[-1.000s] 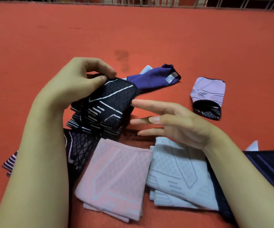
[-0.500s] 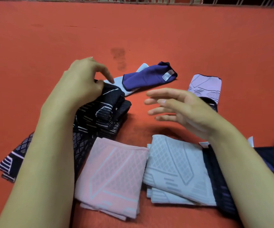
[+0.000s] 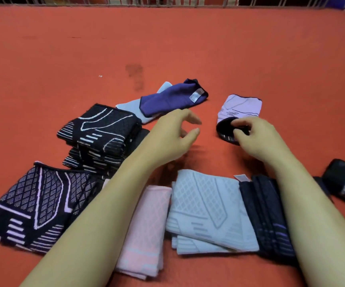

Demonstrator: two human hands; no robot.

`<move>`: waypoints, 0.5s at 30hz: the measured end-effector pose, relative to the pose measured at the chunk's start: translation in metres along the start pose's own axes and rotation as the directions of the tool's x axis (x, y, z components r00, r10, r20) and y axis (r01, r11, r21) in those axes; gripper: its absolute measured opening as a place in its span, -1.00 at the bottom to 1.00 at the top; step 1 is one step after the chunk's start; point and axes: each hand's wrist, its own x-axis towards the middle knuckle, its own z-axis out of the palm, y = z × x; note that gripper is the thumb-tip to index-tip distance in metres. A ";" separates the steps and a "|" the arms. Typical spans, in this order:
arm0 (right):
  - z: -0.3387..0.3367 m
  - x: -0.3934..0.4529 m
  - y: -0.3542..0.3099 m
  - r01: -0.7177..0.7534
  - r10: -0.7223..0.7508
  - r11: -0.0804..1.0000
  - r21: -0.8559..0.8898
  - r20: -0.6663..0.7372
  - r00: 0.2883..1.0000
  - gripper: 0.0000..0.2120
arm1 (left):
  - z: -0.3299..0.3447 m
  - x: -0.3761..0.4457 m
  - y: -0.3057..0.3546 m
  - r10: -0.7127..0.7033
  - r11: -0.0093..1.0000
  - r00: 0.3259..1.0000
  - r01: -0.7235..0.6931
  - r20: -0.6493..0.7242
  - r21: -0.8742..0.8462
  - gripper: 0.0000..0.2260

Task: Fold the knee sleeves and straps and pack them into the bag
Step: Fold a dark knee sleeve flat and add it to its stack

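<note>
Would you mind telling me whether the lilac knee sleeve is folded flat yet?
Not yet. The lilac knee sleeve lies apart from the stacks, its dark cuff turned out and gaping, pinched by the right hand.

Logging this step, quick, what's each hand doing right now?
Left hand: open, fingers loosely curled, holding nothing, above the red surface.
Right hand: pinching the black cuff of the lilac knee sleeve.

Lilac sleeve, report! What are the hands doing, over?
Right hand pinching lilac sleeve at its black cuff. Left hand open, hovering. Nothing in the way.
</note>
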 end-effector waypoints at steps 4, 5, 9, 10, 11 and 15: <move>-0.009 -0.015 -0.028 0.164 -0.188 0.822 0.546 -0.013 0.982 -0.86 | 0.001 0.001 0.006 -0.196 0.939 0.976 0.214 0.094 -0.268 -0.52; -0.008 -0.019 -0.036 0.170 -0.243 0.765 0.622 0.034 0.970 -0.86 | 0.000 0.002 0.006 -0.191 0.934 0.977 0.210 0.092 -0.289 -0.53; 0.005 -0.017 -0.039 0.133 -0.293 0.748 0.650 0.144 0.945 -0.70 | -0.001 0.004 0.001 -0.227 0.901 0.972 0.233 0.060 -0.366 -0.74; 0.006 -0.016 -0.037 0.092 -0.266 0.754 0.651 0.173 0.948 -0.66 | -0.002 0.005 -0.002 -0.255 0.882 0.965 0.257 0.058 -0.394 -0.81; 0.007 -0.015 -0.036 0.066 -0.243 0.754 0.654 0.184 0.953 -0.65 | -0.004 0.005 -0.003 -0.283 0.863 0.957 0.281 0.058 -0.419 -0.89; 0.005 -0.015 -0.042 -0.128 -0.235 0.395 0.910 0.234 0.943 -0.76 | -0.009 0.006 -0.001 -0.366 0.740 0.930 0.314 0.036 -0.595 -0.87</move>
